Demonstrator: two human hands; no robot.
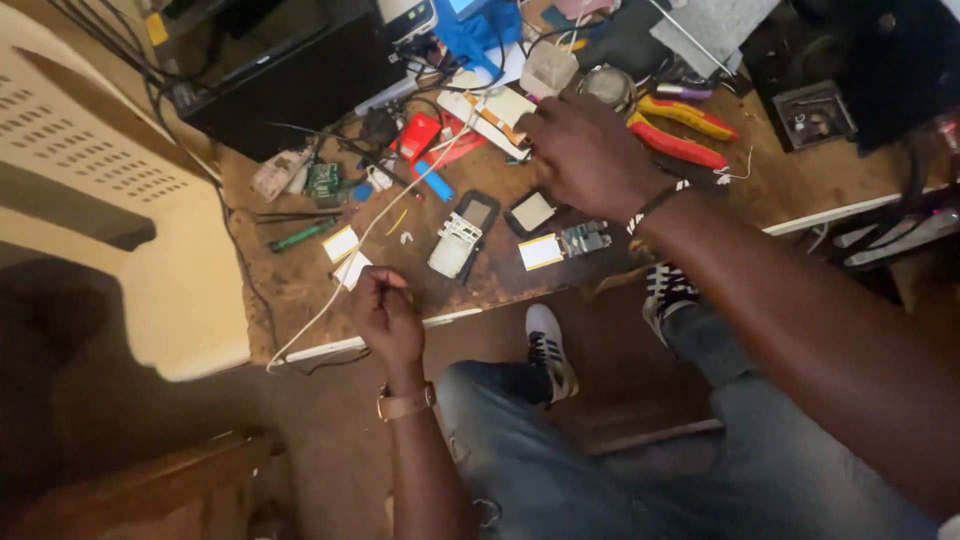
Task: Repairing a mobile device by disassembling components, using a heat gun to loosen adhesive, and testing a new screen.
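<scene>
Your left hand [385, 315] pinches white cable [400, 195], fingers closed. Your right hand [585, 150] hovers over cluttered tabletop [800, 185], grip unclear. Risk: taut cable likely sweeps loose phone parts [460, 240] off edge.

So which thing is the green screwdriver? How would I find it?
Start at the brown worktable and go to its left end, beside the big cream plastic chair. The green screwdriver lies just below the small green circuit board, the only long thin green thing.

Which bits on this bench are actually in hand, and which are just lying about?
In hand: white cable, pinched by left hand; right hand over small square part.

Lying about: red-and-yellow pliers, green circuit board, opened phone, green screwdriver.
</scene>
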